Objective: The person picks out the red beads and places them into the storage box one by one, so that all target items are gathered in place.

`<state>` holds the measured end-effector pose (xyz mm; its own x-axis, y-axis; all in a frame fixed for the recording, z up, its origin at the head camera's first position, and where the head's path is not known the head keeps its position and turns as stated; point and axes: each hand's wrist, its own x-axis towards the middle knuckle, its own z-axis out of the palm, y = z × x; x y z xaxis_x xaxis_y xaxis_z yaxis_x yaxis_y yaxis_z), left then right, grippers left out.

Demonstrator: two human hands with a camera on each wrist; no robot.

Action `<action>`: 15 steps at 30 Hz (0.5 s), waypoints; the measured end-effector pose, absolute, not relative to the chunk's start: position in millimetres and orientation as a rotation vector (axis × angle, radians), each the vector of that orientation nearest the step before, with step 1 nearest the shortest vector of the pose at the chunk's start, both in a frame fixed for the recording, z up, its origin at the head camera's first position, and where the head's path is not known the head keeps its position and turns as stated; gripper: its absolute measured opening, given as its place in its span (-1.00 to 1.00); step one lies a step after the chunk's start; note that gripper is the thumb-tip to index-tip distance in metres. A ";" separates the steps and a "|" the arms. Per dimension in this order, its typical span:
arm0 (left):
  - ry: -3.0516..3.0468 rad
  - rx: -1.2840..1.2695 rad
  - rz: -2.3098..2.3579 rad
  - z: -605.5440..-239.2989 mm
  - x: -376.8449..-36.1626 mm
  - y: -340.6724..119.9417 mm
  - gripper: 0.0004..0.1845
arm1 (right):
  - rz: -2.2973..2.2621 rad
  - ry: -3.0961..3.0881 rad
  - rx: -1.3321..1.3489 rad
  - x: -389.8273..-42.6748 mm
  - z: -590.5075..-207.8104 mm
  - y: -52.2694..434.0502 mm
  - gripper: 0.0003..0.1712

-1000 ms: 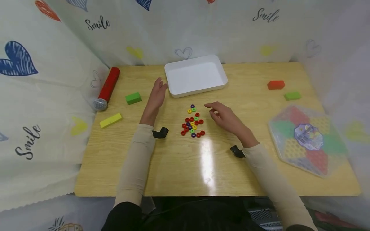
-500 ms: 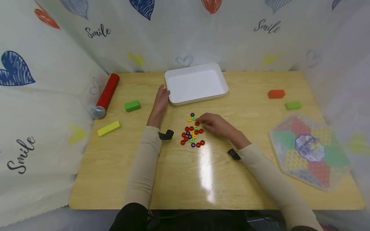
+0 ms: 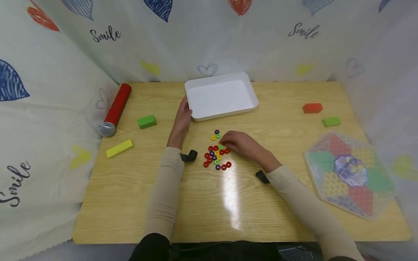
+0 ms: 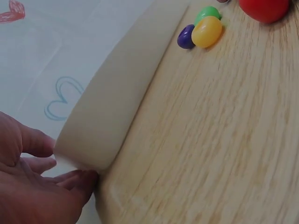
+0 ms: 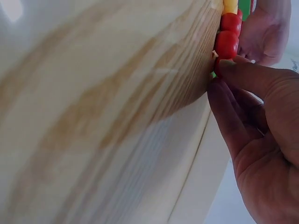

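Head view: a cluster of small coloured rings [image 3: 217,152] lies at the centre of the tabletop [image 3: 196,203]. The right hand [image 3: 240,142] rests at 3 o'clock of the cluster, its fingers [image 3: 225,139] curled down onto the cluster's upper right edge. In the right wrist view the thumb and fingertips close narrowly on a red ring [image 5: 218,65], with further red rings [image 5: 227,43] just beyond them; whether the ring is lifted cannot be told. The left hand [image 3: 183,117] lies at 10 o'clock of the cluster, well apart from it. Its fingers, held fairly straight, touch the near left corner of the white tray [image 3: 222,95], as the left wrist view confirms [image 4: 42,186]. The tray stands at 12 o'clock of the cluster, near it without touching.
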<state>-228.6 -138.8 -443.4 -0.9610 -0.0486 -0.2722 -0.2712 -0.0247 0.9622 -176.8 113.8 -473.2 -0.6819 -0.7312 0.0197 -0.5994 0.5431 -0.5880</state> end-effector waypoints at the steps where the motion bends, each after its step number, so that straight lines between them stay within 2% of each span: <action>1: 2.077 -0.345 2.112 -444.7 -228.5 -139.2 -0.32 | -0.843 2.555 -1.122 -176.7 -472.7 113.4 -0.78; 7: 2.065 -0.339 2.138 -450.6 -224.2 -148.8 -0.33 | -0.825 2.543 -1.193 -178.8 -471.1 107.5 -0.81; 15: 1.998 -0.205 2.177 -457.5 -225.5 -148.1 -0.35 | -1.018 2.559 -1.049 -200.7 -454.6 114.6 -0.78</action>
